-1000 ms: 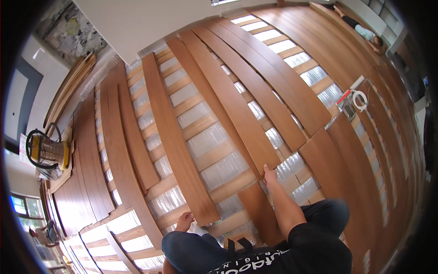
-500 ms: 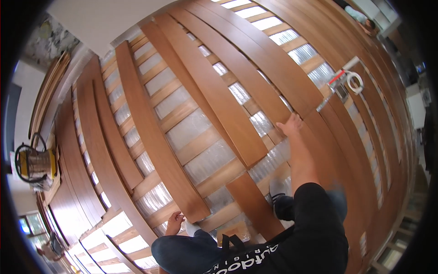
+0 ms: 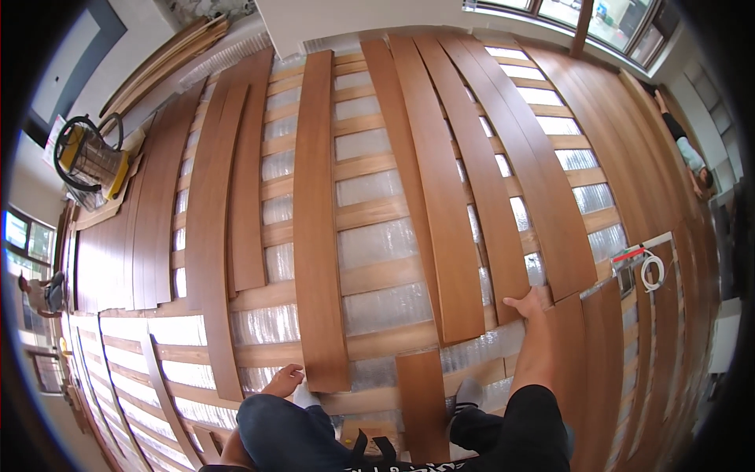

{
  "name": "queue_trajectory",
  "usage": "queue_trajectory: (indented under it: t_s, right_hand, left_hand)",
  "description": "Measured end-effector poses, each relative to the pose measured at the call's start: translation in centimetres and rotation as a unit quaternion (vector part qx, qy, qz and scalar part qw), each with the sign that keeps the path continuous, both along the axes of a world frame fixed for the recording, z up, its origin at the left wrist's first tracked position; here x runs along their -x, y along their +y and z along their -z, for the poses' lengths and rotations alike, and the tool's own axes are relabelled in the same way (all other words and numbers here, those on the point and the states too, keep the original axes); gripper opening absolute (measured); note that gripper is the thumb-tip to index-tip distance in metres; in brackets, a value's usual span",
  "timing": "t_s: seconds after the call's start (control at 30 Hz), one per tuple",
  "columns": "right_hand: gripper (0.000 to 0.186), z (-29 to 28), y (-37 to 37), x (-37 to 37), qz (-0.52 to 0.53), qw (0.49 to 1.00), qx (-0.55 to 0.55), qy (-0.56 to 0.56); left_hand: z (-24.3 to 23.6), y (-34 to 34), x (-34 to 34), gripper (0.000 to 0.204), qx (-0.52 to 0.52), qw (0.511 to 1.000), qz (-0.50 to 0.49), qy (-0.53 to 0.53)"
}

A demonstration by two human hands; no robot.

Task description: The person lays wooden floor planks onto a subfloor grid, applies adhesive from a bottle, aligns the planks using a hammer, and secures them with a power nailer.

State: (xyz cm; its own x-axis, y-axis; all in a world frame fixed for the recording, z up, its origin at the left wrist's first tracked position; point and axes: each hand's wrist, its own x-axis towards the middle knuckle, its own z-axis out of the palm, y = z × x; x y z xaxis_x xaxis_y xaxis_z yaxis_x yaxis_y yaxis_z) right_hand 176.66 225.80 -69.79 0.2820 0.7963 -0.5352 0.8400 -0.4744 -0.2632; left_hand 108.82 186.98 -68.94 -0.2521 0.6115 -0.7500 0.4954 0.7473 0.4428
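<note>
My right hand [image 3: 530, 302] rests at the end joint of a long brown floor plank [image 3: 543, 212], its thumb stretched out to the left toward the end of the neighbouring plank [image 3: 476, 157]. Just below it, a darker plank [image 3: 563, 338] continues toward me. Beside my left knee, my left hand [image 3: 285, 381] has its fingers curled together; whether something small is in them is hidden. Close to those fingers is the near end of another long plank [image 3: 321, 236]. A short plank piece [image 3: 423, 401] lies between my feet.
Wooden battens [image 3: 370, 212] with silvery foil [image 3: 377, 244] between them show in the gaps. A yellow and black vacuum [image 3: 93, 161] stands at left. At right lie a coiled white cable [image 3: 652, 271] and a red-marked tool [image 3: 629, 254]. People are at far right [image 3: 692, 157] and far left [image 3: 43, 293].
My view has turned, bringing the windows at the far right into sight. My right hand stays at the plank ends, and my left hand stays low beside my knee.
</note>
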Motion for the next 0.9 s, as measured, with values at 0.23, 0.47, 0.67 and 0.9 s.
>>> queue_trajectory:
  t_s: [0.23,0.47,0.67,0.9]
  right_hand:
    - [0.073,-2.6,-0.2,-2.0,-0.053,0.989,-0.026,0.133]
    - [0.068,-3.0,-1.1,2.1,0.084,0.937,0.064,0.334]
    - [0.071,-5.2,-9.1,-4.6,0.072,0.951,-0.014,0.301]
    - [0.081,-12.4,-25.9,8.8,0.112,0.948,0.078,0.289]
  left_hand:
    - [-1.6,-0.7,-0.1,0.041,-0.035,0.998,0.044,0.028]
    - [-1.6,-0.5,0.4,0.042,-0.115,0.990,-0.035,-0.076]
    - [-2.2,4.4,-3.3,0.039,-0.165,0.972,0.000,-0.165]
    - [-8.1,9.7,-1.8,0.043,-0.185,0.965,0.105,-0.156]
